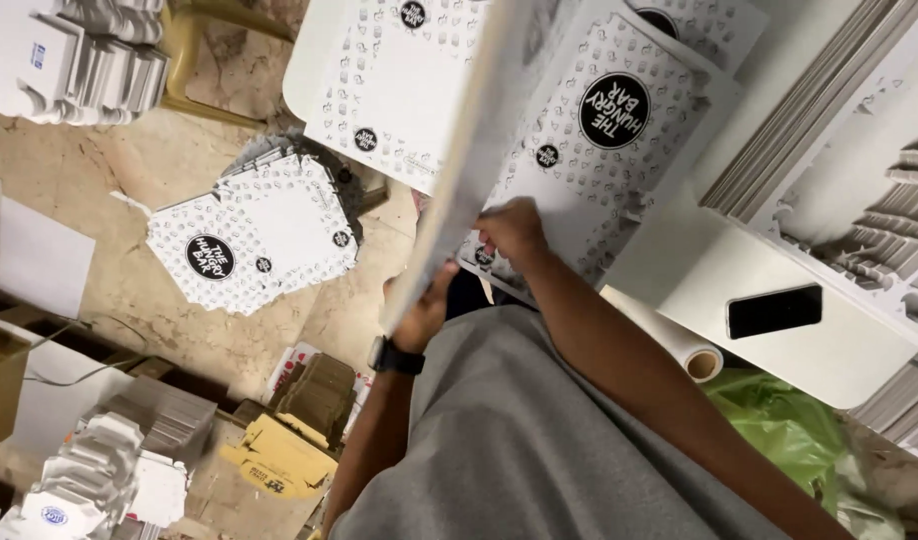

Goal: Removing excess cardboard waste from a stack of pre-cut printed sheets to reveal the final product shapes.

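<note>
Left hand clamps the raised sheet's lower edge, tilting it clear; right hand closes fingers on the printed sheet atop the table.

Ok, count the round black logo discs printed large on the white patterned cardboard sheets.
4: one on the floor stack, one on the table sheet, two cut off at the top edge. More may be hidden.

Stone floor: printed box stack, flattened cartons.
</note>
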